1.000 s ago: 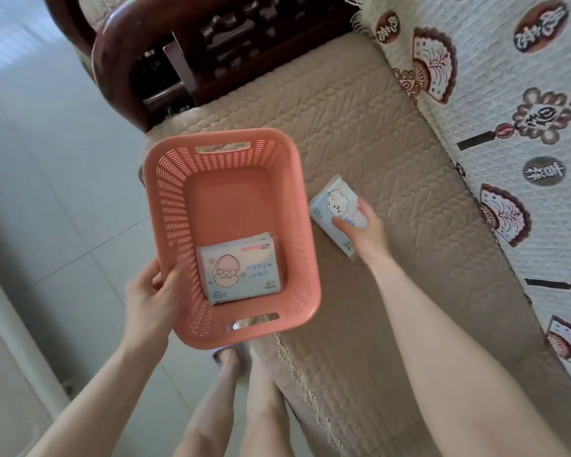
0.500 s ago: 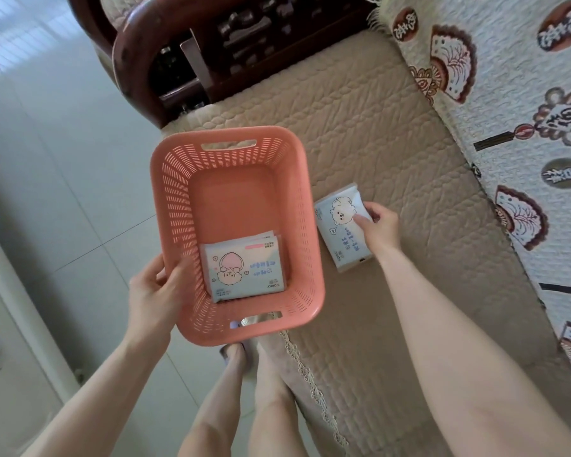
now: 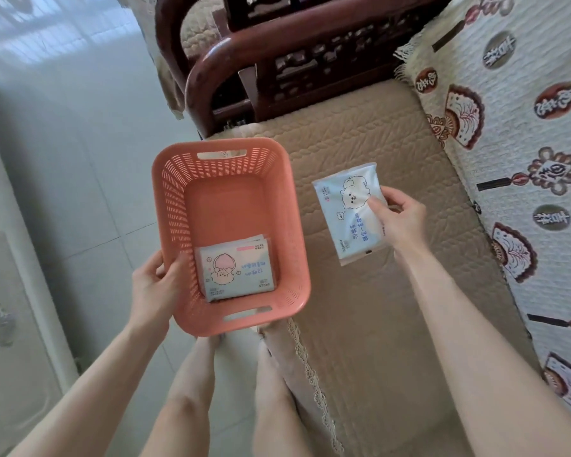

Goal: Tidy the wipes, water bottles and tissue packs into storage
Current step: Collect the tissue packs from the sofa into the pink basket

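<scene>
A salmon-pink plastic basket juts over the sofa seat's front edge. My left hand grips its near-left rim, thumb inside. A pale blue tissue pack with a pink cartoon lies flat in the basket's near end. Just right of the basket, my right hand pinches a second pale blue pack with a white bear drawing by its right edge, holding it lifted above the seat and facing up.
The beige quilted sofa seat runs up the middle. A dark carved wooden armrest closes off the far end. A patterned cover drapes the backrest on the right. Pale tiled floor lies left; my legs stand below the basket.
My right hand has lifted the bear pack off the seat and turned it face-up beside the basket. The basket and left hand stay put.
</scene>
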